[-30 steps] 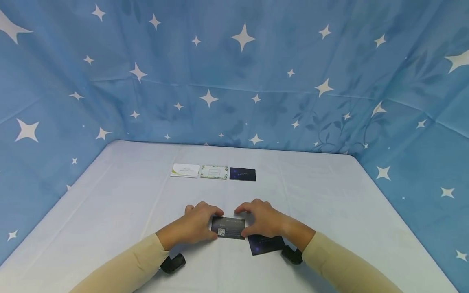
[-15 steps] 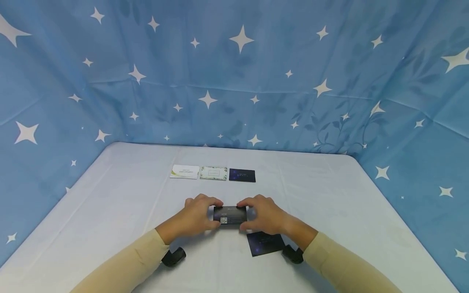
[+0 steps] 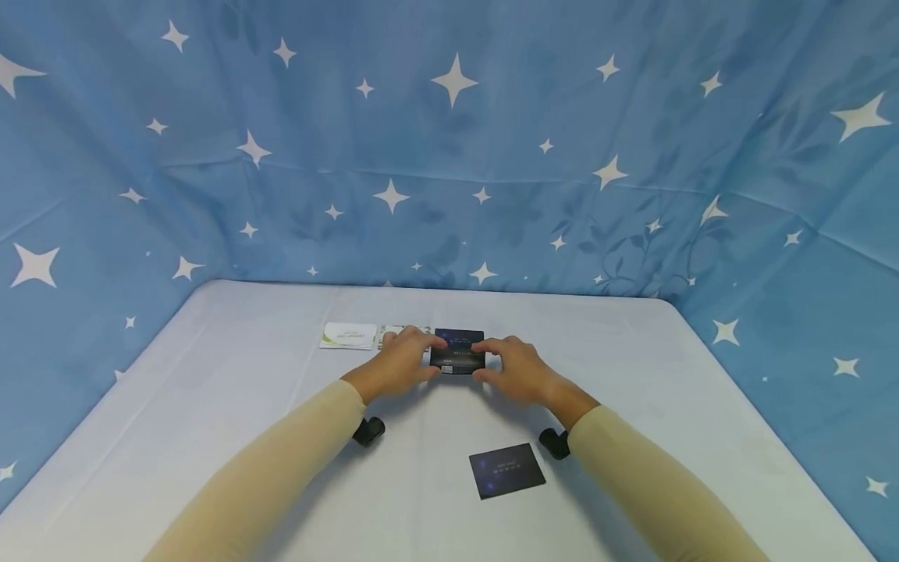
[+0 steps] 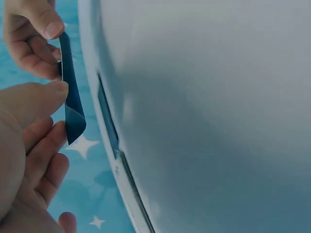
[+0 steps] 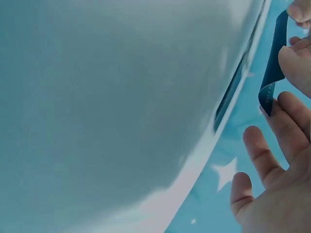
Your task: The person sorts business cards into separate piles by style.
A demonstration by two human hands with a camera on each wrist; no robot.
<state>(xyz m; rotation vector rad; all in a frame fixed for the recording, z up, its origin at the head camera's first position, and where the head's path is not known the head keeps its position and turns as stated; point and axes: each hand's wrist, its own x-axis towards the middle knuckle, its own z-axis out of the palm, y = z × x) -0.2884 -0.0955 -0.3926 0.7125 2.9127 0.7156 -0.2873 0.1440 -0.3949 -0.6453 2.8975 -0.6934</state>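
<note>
Both hands pinch one dark card with a QR code by its two ends, above the table near the far row of cards. My left hand has it at the left end, my right hand at the right. Seen in the left wrist view, the dark card is bowed, its lower corner curling. The right wrist view also shows the bent dark card between thumb and fingers. Just behind it lies a dark blue card, partly covered. A floral-edged card is half hidden by my left hand.
A white card with a green-gold curve lies at the row's left end. Another dark blue card lies askew nearer me. Black wrist devices hang below the sleeves. A blue star-patterned curtain stands behind the white table.
Both hands have lifted the QR-code card off the table and carried it away from me, toward the far row. The askew dark blue card is now fully uncovered.
</note>
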